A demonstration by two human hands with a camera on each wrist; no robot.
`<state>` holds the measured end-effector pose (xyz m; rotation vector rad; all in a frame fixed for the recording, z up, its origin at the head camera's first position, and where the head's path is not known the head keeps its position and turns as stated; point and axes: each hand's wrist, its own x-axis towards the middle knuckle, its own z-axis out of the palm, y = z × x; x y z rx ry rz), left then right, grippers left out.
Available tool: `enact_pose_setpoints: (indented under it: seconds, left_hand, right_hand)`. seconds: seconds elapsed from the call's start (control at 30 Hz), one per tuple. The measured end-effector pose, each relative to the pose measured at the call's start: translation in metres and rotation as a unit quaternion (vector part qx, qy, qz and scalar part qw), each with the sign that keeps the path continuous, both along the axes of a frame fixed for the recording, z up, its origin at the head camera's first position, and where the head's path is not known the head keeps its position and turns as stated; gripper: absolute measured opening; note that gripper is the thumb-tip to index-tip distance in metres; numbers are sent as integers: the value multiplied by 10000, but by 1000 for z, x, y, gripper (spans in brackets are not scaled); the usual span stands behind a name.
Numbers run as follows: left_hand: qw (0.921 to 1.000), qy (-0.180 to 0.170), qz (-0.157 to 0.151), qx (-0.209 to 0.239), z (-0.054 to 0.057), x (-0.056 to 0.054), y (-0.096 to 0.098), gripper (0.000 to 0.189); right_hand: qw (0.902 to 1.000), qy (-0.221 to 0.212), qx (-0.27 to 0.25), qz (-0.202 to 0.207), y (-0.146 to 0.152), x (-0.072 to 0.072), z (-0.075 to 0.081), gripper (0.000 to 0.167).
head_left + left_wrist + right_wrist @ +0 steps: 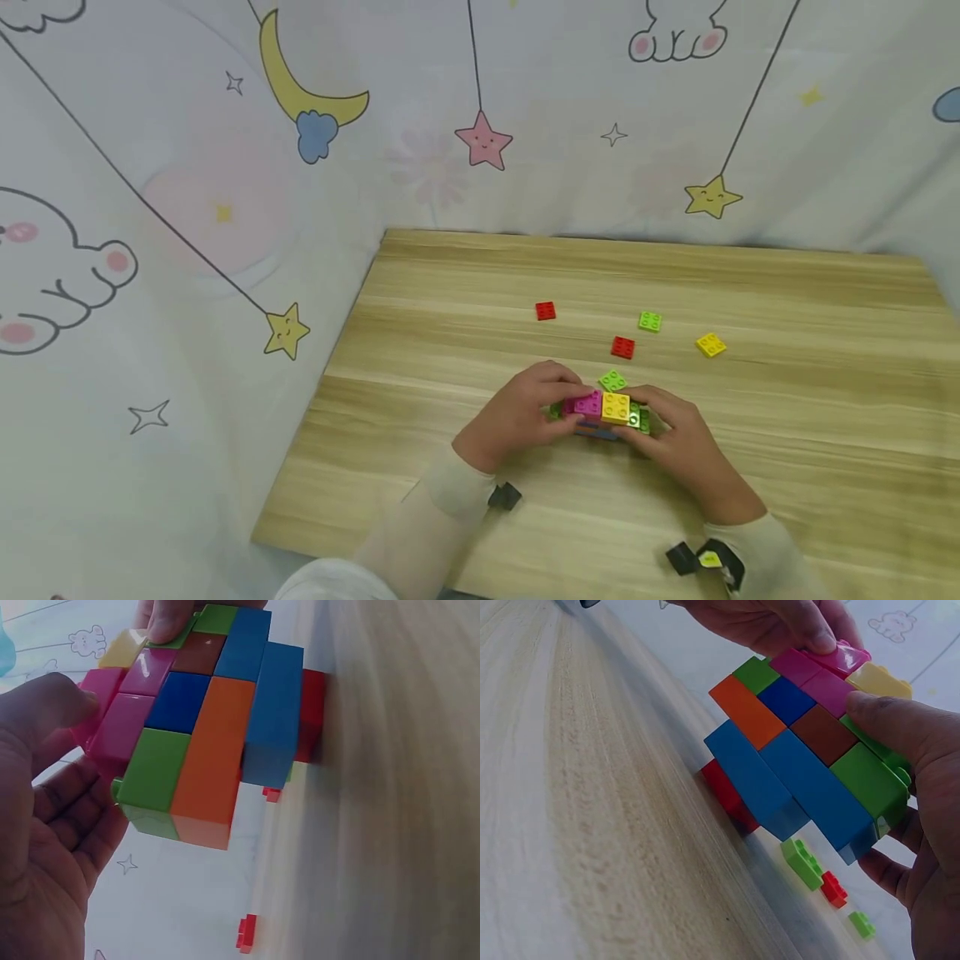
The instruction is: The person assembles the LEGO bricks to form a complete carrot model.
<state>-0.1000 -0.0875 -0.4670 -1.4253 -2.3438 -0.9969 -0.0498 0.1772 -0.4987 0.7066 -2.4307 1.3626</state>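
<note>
A structure of stacked toy building bricks (pixel 780 750) stands between both hands. From a red brick (pixel 729 795) at its base it widens upward through blue, orange, brown and green bricks. Magenta bricks (pixel 587 406) and a yellow brick (pixel 616 407) form the top. My left hand (pixel 525 410) pinches the magenta top brick at the left end, thumb on its near face. On the other side, my right hand (pixel 682 429) grips the right end, its thumb against a thin green brick (pixel 877 742) and its fingers behind, partly hidden.
Loose flat bricks lie beyond the structure on the wooden table (pixel 420 333): two red (pixel 545 311), two light green (pixel 650 322) and one yellow (pixel 711 345). One green brick (pixel 612 381) is close behind the structure. A patterned white cloth (pixel 555 183) hangs at the back and left.
</note>
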Motion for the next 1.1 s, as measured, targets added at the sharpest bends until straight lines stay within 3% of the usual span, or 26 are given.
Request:
enact_pose_setpoints:
  seconds: [0.3, 0.47, 0.6, 0.87, 1.0, 1.1]
  left_hand:
    - [9997, -148, -105, -135, 12, -1, 3, 31]
    - [9992, -258, -8, -302, 15, 1, 4, 31]
    - [9987, -395, 51, -308, 12, 4, 4, 32]
    - [9989, -442, 134, 122, -4, 8, 6, 33]
    - [9974, -659, 38, 303, -7, 9, 7, 34]
    - [9980, -590, 52, 223, -4, 10, 8, 34]
  right_hand:
    - [9999, -17, 119, -5, 3, -3, 0, 51]
    - [9999, -39, 165, -24, 2, -3, 0, 50]
    - [9999, -22, 152, 46, 2, 0, -1, 49]
    - [9997, -137, 188, -7, 0, 3, 2, 48]
    - [9996, -148, 214, -49, -1, 5, 5, 47]
    - [9993, -174, 309, -101, 0, 4, 4, 47]
